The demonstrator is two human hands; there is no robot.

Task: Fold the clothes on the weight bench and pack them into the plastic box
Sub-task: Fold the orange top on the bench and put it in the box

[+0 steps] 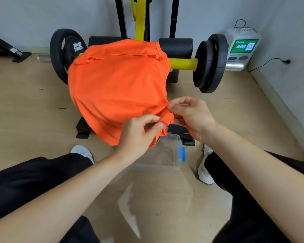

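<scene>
The orange garment point(116, 88) is draped over the weight bench point(82, 127) in the middle of the frame and hides nearly all of it. Only the black feet of the base show at the cloth's lower left and lower right. I cannot tell what kind of garment it is; a seam runs across its upper part, and its far edge lies over the black foam rollers point(175, 47). The left weight plate point(63, 53) is partly covered by the cloth, while the right plates point(209, 64) on the yellow bar point(182, 64) stand clear of it. The yellow upright point(139, 18) is cut off by the top edge.

The plastic box point(172, 155) sits on the floor at lower centre, between my shoes. It is clear, so its near rim is hard to trace. Its far left corner is hidden behind my left hand point(139, 135) and the hanging corner of cloth. A blue clip point(182, 153) shows on its right side. I can make out nothing inside it.

Both forearms reach in from the bottom corners and meet at the garment's lower right corner. My left hand is curled, thumb and forefinger pinching the hem where it bunches. My right hand point(191, 116), just beside it and a little higher, has its thumb and fingertips closed on a small fold at the cloth's edge; its other fingers are bent. The hands are close together but not touching.
</scene>
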